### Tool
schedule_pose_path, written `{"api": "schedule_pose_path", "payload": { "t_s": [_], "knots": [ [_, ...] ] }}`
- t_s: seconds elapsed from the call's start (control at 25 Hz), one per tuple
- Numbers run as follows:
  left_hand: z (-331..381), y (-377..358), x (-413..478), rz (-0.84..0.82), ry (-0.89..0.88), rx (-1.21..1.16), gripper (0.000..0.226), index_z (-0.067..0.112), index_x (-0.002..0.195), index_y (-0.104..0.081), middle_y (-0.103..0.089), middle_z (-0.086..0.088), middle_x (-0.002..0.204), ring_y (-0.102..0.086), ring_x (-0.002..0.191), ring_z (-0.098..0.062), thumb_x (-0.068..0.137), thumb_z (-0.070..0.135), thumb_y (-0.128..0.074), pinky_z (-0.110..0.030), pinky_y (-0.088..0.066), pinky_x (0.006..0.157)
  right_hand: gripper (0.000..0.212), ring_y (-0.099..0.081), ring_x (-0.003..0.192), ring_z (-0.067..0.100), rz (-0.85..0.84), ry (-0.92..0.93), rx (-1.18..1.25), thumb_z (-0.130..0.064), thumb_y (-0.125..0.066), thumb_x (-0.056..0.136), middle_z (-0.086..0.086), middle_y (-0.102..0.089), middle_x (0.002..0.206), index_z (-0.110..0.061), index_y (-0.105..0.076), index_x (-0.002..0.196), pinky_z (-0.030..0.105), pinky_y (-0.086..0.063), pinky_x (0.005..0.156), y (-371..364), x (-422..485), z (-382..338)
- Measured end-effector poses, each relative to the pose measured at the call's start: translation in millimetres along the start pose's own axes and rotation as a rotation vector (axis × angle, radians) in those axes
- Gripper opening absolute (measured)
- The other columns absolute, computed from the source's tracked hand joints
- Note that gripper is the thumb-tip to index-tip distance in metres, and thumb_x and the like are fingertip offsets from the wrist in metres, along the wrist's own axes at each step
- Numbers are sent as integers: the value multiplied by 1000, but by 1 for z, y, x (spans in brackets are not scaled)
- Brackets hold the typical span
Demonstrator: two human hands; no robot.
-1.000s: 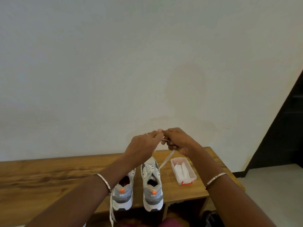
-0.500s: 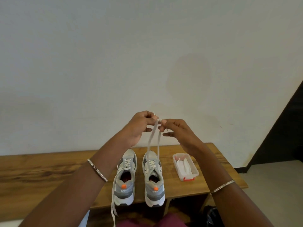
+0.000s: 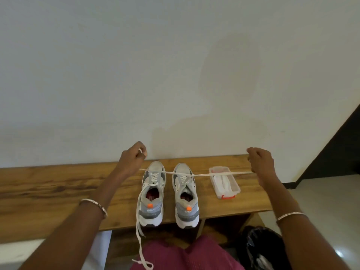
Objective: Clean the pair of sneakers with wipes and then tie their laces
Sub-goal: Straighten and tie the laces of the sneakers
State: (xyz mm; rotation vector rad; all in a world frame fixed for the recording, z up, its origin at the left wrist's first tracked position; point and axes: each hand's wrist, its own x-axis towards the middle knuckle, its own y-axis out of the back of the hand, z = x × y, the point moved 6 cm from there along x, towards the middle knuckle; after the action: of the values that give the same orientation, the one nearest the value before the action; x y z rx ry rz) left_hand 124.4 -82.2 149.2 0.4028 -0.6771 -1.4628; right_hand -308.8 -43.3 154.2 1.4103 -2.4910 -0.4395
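The left hand [image 3: 134, 158] is curling tight around one end of a white lace [image 3: 169, 173] and the right hand [image 3: 260, 161] is gripping the other end, the two hands well apart and holding it taut in a near-level line. Both lace ends are disappearing inside the fists, and where the two halves are crossing over the right sneaker [image 3: 186, 193] it is too small to tell how they are wound. That sneaker is standing on the counter [image 3: 48, 188] with its heel at the near edge, just beside the left sneaker [image 3: 153, 191], whose loose lace [image 3: 138, 230] is hanging over the edge toward a pink garment [image 3: 185, 254]. The taut lace is passing in front of a clear wipes box [image 3: 224, 182] with a red clasp, lying to the right of the pair. A dark bag [image 3: 259, 248] is sitting low on the right, partly cut off by the forearm. A white wall [image 3: 175, 75] is rising behind the wooden counter.
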Motion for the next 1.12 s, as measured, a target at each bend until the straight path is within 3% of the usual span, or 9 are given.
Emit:
{"api": "schedule_pose_path", "payload": {
  "t_s": [0.12,0.2,0.32,0.44,0.52,0.6,0.72,0.88,1.12],
  "knots": [
    [2,-29,3,-412,-184,662,24,29,91,-68,-57,12,75,-55,71,-10,90,53,-64,-28,-47,68,27,-58,78,10,-436,363,-854,-52,-68,86,-12,-63,81,-25,-70,82,27,-45,64,-31,-8,-3],
    [7,-47,1,-549,-216,758,29,30,81,-70,-56,10,83,-55,80,-11,89,57,-62,-31,-48,74,33,-58,78,8,-735,359,-1015,-60,-71,80,-14,-64,79,-28,-76,82,26,-44,65,-53,-21,8],
    [25,-54,1,-494,-85,27,38,17,77,-70,-63,5,91,-59,87,-12,97,47,-57,-29,-45,81,30,-50,69,11,-850,267,-393,-43,-68,89,0,-62,70,-17,-76,78,24,-37,64,-72,-44,-11],
    [42,-76,5,-396,105,-813,40,9,67,-56,-75,-6,104,-68,106,-17,102,28,-52,-33,-46,97,35,-55,86,15,-760,16,348,-37,-60,95,7,-69,95,-7,-68,81,31,-38,77,-99,-51,-24],
    [43,-104,6,-257,323,-1245,42,15,61,-47,-67,-5,70,-69,75,-19,100,27,-56,-38,-52,94,33,-64,105,19,-732,-195,733,-29,-55,99,13,-70,115,-12,-57,70,38,-44,91,-130,-55,-24],
    [35,-124,10,-111,492,-1392,45,19,59,-40,-40,2,51,-41,44,-11,97,31,-61,-30,-51,60,32,-70,81,22,-582,-495,1140,-22,-54,98,12,-69,86,-15,-48,67,43,-52,88,-154,-53,-12],
    [6,-114,23,3,152,-674,40,16,65,-42,-35,5,54,-30,45,-10,95,32,-63,-27,-31,47,22,-39,44,11,-314,-486,942,-27,-68,90,-3,-43,57,-16,-50,84,28,-43,53,-153,-38,20],
    [-41,-130,28,-392,-176,423,38,42,94,-69,-68,15,85,-60,77,-6,81,74,-52,-30,-50,67,34,-59,73,9,-408,324,-508,-48,-74,82,-11,-63,79,-29,-63,107,27,-42,65,-141,-19,47],
    [-65,-140,19,-447,-127,580,35,27,72,-72,-62,10,72,-59,73,-11,96,47,-56,-27,-40,59,28,-54,62,14,-530,330,-714,-31,-59,98,-5,-56,65,-18,-61,72,25,-34,57,-160,-29,96]
  ]
}}
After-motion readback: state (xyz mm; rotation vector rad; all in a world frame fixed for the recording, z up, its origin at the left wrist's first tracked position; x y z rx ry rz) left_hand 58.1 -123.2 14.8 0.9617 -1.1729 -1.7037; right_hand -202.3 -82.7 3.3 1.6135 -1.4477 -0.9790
